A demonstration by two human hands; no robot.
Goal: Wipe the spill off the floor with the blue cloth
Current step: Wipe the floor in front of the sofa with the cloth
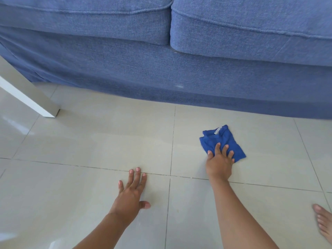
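Wiping looks underway. Right hand (220,161), fingers spread, presses flat on the near edge of the folded blue cloth (222,142), which lies on the floor (89,141) right of centre, near the blue sofa (161,69). Left hand (132,190), also spread, rests palm-down on a tile at lower centre, holding nothing. No spill shows clearly on the glossy tiles, so what remains cannot be judged.

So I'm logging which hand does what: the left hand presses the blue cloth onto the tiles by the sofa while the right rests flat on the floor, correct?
The hands are swapped. In the head view the right hand presses the blue cloth onto the tiles by the sofa, while the left hand rests flat on the floor.
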